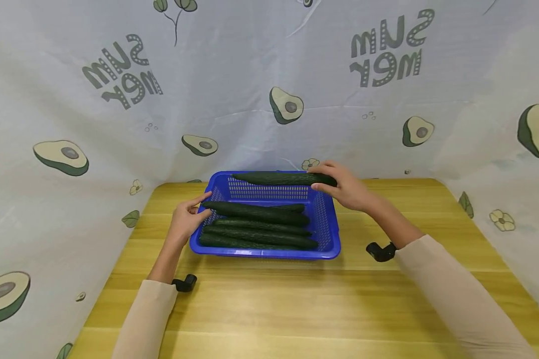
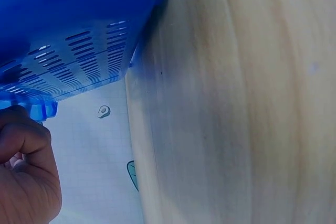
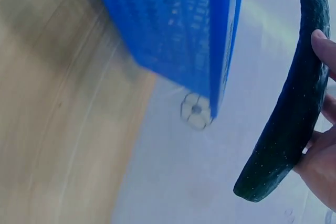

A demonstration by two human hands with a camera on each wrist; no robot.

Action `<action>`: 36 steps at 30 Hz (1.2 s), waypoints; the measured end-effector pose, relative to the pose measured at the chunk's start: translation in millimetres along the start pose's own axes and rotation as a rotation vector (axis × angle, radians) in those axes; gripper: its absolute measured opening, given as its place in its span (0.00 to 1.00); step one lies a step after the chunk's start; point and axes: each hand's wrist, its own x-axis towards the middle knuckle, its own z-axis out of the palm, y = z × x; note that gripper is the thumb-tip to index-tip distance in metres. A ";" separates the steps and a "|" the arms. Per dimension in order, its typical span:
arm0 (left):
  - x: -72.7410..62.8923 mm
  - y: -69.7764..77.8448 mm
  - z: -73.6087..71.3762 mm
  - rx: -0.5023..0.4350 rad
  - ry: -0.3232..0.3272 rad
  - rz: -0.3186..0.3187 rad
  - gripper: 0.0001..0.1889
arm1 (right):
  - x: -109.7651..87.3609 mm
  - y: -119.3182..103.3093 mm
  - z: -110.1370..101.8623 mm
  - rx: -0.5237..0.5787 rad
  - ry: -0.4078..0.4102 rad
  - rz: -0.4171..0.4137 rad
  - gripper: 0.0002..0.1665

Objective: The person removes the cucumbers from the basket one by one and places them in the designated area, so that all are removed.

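Observation:
A dark green cucumber [image 1: 278, 178] lies level over the far side of the blue plastic basket [image 1: 260, 253]. My right hand [image 1: 343, 187] grips it near its right end, thumb on the near side and fingers over the far side. In the right wrist view the cucumber [image 3: 289, 114] slants past the basket's outer wall, its blunt end free. At the basket's left rim, my left hand [image 1: 186, 218] holds the edge with thumb and fingers. The tip of another cucumber [image 1: 256, 212] reaches between them. Several more cucumbers [image 1: 260, 234] lie side by side in the basket.
The basket stands on a wooden table [image 1: 269, 304] towards its back edge. A pale curtain [image 1: 242, 89] with avocado prints hangs behind and along both sides. Black wrist cameras sit on both forearms, the right one [image 1: 380, 252] just beyond the sleeve.

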 end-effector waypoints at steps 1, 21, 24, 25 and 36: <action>-0.2 -0.1 -0.2 0.000 0.000 -0.002 0.29 | -3.5 3.2 -2.1 -0.006 0.002 0.008 0.27; -0.5 -0.1 0.3 -0.019 -0.008 0.007 0.29 | -85.3 75.0 -52.1 -0.124 0.086 0.070 0.24; -1.1 -0.4 -0.5 -0.004 -0.007 0.004 0.29 | -97.5 88.3 -60.3 -0.114 0.079 0.119 0.26; -1.1 -0.5 -0.5 -0.002 -0.009 0.004 0.29 | -101.7 92.2 -63.3 -0.113 0.078 0.137 0.26; -0.4 -0.9 -0.4 -0.012 -0.003 0.024 0.29 | -141.2 138.0 -80.9 -0.142 0.123 0.220 0.27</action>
